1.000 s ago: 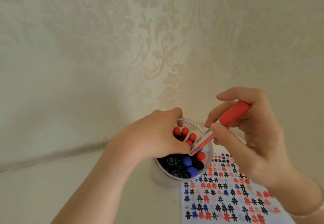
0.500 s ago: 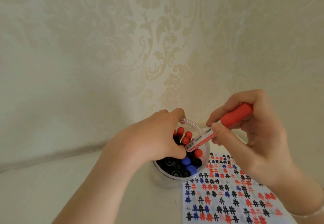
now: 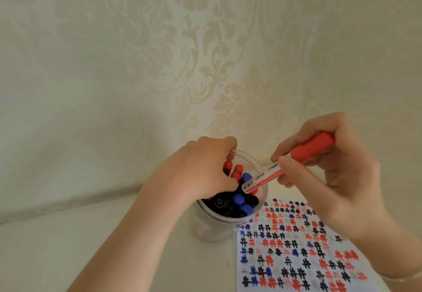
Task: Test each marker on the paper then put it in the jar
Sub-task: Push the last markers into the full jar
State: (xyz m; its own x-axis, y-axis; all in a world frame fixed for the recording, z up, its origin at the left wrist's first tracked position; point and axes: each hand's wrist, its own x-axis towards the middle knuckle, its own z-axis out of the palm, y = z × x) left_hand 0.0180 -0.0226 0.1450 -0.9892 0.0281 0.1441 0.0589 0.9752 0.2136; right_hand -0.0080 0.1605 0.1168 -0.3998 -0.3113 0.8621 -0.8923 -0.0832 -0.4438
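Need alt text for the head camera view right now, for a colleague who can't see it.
The right hand holds a capped red marker slanted over a clear jar of red, blue and black markers, while the left hand reaches into it. Paper covered in hash marks lies beside the jar.

Capped red marker (image 3: pixel 294 162) tilted over clear jar (image 3: pixel 262 202) of upright markers; hash-marked paper (image 3: pixel 296 253) just beside
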